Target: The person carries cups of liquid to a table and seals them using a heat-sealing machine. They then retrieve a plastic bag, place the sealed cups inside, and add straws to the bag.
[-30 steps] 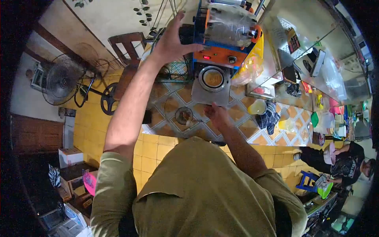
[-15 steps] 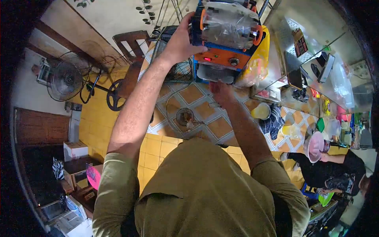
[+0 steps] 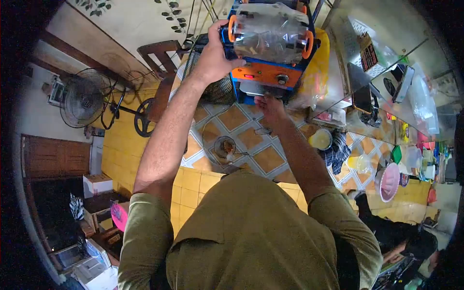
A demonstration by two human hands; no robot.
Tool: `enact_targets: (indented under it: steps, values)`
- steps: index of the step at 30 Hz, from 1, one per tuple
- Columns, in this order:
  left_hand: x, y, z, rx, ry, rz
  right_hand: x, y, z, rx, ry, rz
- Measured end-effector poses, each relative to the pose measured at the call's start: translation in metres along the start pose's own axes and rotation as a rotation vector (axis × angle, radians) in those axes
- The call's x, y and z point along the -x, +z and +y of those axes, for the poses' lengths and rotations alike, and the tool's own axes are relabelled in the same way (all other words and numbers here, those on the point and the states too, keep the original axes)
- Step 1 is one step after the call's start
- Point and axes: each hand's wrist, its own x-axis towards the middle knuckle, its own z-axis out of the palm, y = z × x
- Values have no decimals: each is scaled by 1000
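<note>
A cup-sealing machine (image 3: 265, 72) with an orange front panel, blue frame and a roll of clear film on top stands at the back of the tiled counter (image 3: 251, 137). My left hand (image 3: 211, 52) wraps around the machine's left side, near the orange film-roll end. At the steel tray (image 3: 256, 89), my right hand (image 3: 268, 107) holds the front edge. The tray sits almost fully inside the machine, under the panel. The cup on the tray is hidden.
A small round strainer (image 3: 225, 144) lies on the counter. A yellow bowl (image 3: 321, 139) and dark cloth (image 3: 338, 151) sit to the right. A wire basket (image 3: 218, 88), wooden chair (image 3: 157, 60) and standing fan (image 3: 79, 99) are left. A person in a pink hat (image 3: 388, 181) works at right.
My right hand has pushed the tray, with its filled cup, from out on the counter into the machine. My left hand moved from the air onto the machine's left side.
</note>
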Motion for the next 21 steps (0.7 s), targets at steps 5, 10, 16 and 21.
enact_targets:
  steps: [5, 10, 16, 21]
  values:
    - [3, -3, 6, 14, -48, -30, 25, 13, -26, 608, 1, -57]
    - [-2, -5, 0, 61, 139, -30, 126, 100, -166, 1184, -55, -252]
    - [-13, -22, -1, 106, 82, -170, 83, 270, -361, 600, -1057, 306]
    - [-20, -24, -6, 11, 83, -229, -82, 255, -475, 567, -835, 270]
